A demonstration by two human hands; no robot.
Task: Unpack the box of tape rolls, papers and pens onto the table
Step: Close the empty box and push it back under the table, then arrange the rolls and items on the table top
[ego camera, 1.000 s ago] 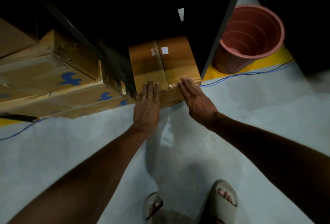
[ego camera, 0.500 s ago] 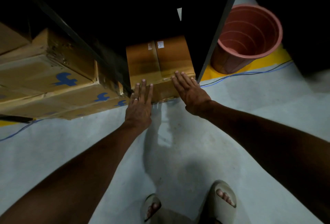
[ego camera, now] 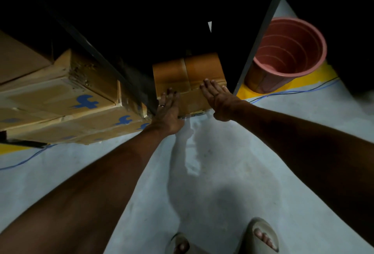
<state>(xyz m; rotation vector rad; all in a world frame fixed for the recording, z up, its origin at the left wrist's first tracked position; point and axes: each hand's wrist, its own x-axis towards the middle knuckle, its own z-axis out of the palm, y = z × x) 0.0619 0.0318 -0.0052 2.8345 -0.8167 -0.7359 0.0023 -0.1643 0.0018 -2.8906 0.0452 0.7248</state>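
A closed brown cardboard box (ego camera: 194, 70) with a taped top seam sits on the floor, mostly under a dark table or shelf. My left hand (ego camera: 168, 112) lies flat against the box's near left edge, fingers straight, a ring on one finger. My right hand (ego camera: 217, 99) presses flat on the near right corner, its fingertips on the top. Neither hand grips anything. The box's contents are hidden.
Stacked cardboard boxes with blue logos (ego camera: 60, 102) stand to the left. A black metal leg (ego camera: 257, 45) rises right of the box, with a pink plastic pot (ego camera: 287, 55) beyond it. A blue cable (ego camera: 293, 92) crosses the grey floor. My sandalled feet (ego camera: 261, 235) are at the bottom.
The box has slid farther away under the dark shelf, so less of its top shows. Both hands have followed it forward, still flat against its near side.
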